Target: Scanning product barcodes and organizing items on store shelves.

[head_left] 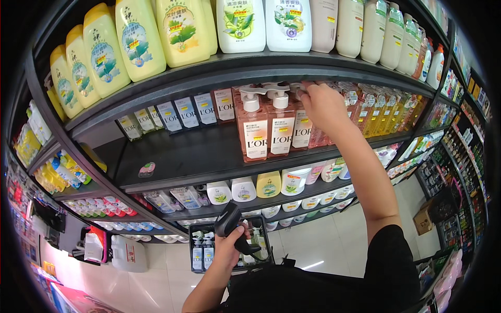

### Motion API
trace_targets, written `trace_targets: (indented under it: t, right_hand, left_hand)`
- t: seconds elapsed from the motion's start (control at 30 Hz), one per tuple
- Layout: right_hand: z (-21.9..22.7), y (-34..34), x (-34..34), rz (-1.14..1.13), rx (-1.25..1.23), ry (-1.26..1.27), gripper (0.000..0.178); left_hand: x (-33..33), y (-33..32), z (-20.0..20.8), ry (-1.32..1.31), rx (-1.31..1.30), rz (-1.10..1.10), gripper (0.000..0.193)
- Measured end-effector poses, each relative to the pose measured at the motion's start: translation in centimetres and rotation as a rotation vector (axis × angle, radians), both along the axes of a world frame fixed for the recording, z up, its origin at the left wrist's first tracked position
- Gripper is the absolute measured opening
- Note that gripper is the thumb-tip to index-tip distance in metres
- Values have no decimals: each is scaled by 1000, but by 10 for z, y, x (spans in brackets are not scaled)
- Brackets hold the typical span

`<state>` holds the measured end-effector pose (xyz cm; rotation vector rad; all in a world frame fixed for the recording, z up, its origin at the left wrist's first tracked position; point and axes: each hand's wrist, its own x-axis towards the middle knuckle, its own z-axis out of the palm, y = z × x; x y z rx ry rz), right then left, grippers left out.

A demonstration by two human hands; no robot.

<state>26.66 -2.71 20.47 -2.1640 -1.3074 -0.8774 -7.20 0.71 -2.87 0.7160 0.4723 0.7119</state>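
Below, a crate [201,226] holds pump bottles [208,253]; the left hand [226,249] clasps a scanner [228,219]; the right hand [324,104], grip unclear, nears a white-labelled pink bottle [302,129].

Black shelving [177,156] runs above and below the right fingers [310,95]; beneath them, glossy cream floor tiles [308,240] catch a white light streak [313,265] and, leftward, pinkish glare [99,276]

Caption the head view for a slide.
Left hand holds a scanner, right hand at pink pump bottles on a shelf.

White lbls [256,140], lg blk lettering, on pink pump btls [251,123]; chars on yel btls [138,40]
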Motion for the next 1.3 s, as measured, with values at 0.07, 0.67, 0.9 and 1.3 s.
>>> trace_targets:
  t: [0.07, 0.67, 0.9, 1.3]
  right_hand:
    - [0, -1, 3, 13, -59, 23, 35]
    - [-21, 17, -34, 256, 261, 103, 52]
    - [-23, 18, -31, 391, 304, 501, 38]
    - [-26, 6, -19, 765, 453, 911, 19]
  left_hand:
    - [0, -1, -1, 34, -5, -1, 25]
    - [-2, 8, -17, 78, 43, -14, 34]
    - [-4, 13, -20, 127, 36, 17, 31]
    - [13, 20, -12, 86, 141, -114, 28]
